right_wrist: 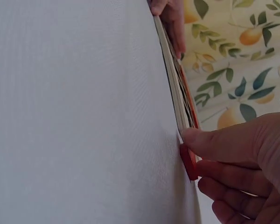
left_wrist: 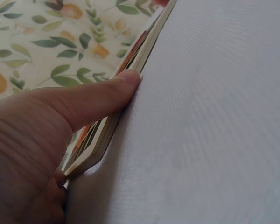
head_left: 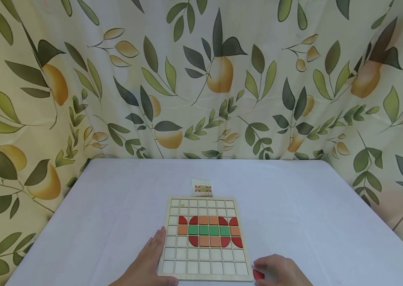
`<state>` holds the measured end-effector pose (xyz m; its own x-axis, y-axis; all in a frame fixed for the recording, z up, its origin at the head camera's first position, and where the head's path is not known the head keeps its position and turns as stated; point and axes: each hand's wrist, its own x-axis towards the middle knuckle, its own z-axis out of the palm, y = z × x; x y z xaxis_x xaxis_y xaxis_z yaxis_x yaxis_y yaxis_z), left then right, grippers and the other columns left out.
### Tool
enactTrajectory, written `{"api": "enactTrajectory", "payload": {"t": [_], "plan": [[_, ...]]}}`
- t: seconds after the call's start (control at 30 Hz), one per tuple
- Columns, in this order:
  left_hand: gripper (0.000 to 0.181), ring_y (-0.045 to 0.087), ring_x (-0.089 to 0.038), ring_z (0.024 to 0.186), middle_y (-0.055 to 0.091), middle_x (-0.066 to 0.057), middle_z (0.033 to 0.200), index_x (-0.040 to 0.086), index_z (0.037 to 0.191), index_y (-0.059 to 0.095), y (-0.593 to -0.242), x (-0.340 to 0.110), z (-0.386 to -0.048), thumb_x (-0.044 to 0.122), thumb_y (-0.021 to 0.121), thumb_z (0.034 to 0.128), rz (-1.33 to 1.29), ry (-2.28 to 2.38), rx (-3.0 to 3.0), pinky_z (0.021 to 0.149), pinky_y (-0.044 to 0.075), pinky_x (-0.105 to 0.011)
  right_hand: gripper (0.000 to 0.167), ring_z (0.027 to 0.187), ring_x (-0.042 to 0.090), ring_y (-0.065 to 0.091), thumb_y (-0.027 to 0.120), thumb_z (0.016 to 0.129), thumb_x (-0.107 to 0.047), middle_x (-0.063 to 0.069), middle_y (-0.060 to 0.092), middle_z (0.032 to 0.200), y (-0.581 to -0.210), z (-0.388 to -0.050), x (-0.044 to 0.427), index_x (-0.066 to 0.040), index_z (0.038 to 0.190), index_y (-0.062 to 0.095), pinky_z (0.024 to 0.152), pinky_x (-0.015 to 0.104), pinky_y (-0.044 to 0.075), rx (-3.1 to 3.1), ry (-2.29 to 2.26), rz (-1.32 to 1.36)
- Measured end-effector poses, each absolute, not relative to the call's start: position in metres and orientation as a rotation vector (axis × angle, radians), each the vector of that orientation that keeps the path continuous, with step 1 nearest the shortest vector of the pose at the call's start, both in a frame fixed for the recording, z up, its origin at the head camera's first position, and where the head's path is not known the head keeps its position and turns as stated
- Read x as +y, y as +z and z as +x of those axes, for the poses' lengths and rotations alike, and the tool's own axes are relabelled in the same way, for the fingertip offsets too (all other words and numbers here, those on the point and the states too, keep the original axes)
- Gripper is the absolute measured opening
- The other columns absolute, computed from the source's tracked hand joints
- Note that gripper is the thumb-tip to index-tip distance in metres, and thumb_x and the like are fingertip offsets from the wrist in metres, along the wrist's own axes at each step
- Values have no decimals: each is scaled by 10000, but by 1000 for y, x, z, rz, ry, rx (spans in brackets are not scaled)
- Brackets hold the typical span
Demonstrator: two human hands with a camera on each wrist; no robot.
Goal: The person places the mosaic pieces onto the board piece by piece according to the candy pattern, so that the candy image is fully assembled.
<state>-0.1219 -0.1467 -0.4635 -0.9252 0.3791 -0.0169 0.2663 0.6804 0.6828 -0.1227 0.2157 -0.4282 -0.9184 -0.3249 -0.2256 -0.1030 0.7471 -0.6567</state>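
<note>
A pale wooden grid board (head_left: 201, 276) lies flat on the table, with red curved pieces (head_left: 194, 240), orange squares (head_left: 208, 219) and green squares (head_left: 204, 230) in its middle rows. Along the board's left edge my left hand (head_left: 147, 258) rests with straight fingers, its thumb lying against the front edge. Beside the front right corner, my right hand (head_left: 280, 270) pinches a small red piece (right_wrist: 189, 162) between thumb and index finger, close to the tabletop. The remaining fingers of that hand are loosely bent. The red piece's full outline is partly hidden by the fingers.
A small card (head_left: 201, 188) printed with a similar coloured pattern lies just behind the board. White cloth covers the table (head_left: 294, 206). A curtain (head_left: 201, 111) with leaves and orange fruit hangs behind and at both sides.
</note>
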Motion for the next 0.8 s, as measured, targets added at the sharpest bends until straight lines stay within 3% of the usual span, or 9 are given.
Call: {"api": "enactTrajectory", "payload": {"t": [0.17,0.3,0.8], "plan": [[1260,71,-332,1370,127,-175,1506,-44,1448,64,-463,-147,-122,664,686,613,516,1088,2727,943,-132,-37,293,789,160,528,785,715,-216,-55,616,895,-428,-128,218,-101,971,701,720,371,534,2714,-903,-384],[1275,58,-324,1374,120,-158,1512,-22,1456,56,-462,-146,-122,658,701,592,468,1099,2704,969,-129,-77,236,773,122,530,779,714,-143,-99,621,858,-429,-135,221,-134,938,703,737,349,527,2795,-844,-421],[1251,68,-323,1373,120,-162,1510,-35,1452,59,-463,-146,-121,657,686,620,517,1099,2725,934,-131,-26,247,864,65,573,723,770,-65,-128,645,934,-426,-154,232,-153,997,680,796,320,510,2775,-994,-606]]}}
